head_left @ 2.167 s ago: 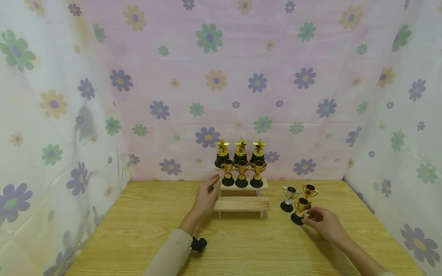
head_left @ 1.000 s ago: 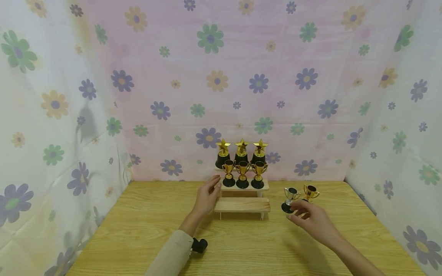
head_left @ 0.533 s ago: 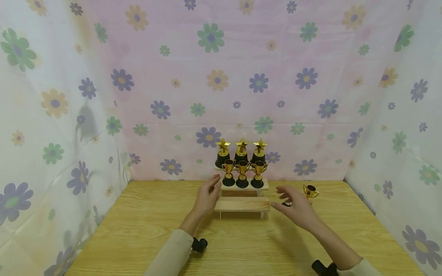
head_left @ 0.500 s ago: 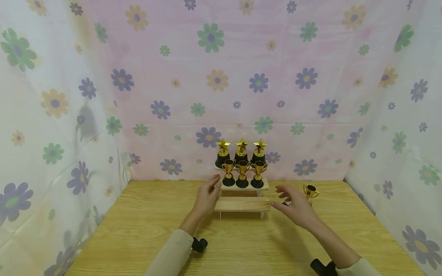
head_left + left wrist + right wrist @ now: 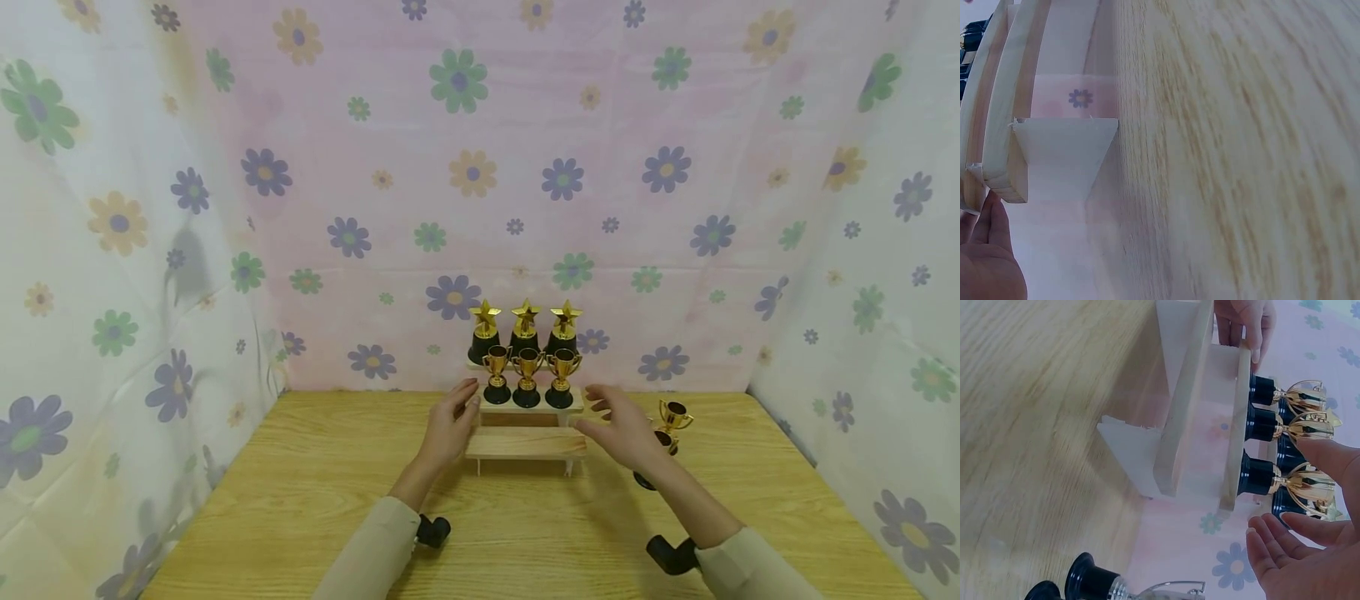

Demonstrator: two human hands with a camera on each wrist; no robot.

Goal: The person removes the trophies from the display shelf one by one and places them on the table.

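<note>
The stand (image 5: 525, 443) is between my hands. My left hand (image 5: 448, 423) grips its end; my right hand (image 5: 624, 429), loosely spread, is empty.

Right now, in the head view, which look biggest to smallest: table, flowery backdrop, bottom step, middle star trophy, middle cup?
1. Flowery backdrop
2. Table
3. Bottom step
4. Middle star trophy and middle cup: too alike to rank

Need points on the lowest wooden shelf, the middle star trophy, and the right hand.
Lowest wooden shelf (image 5: 525, 442): head view, top face.
Middle star trophy (image 5: 526, 317): head view, gold star.
Right hand (image 5: 627, 427): head view, back of hand.
</note>
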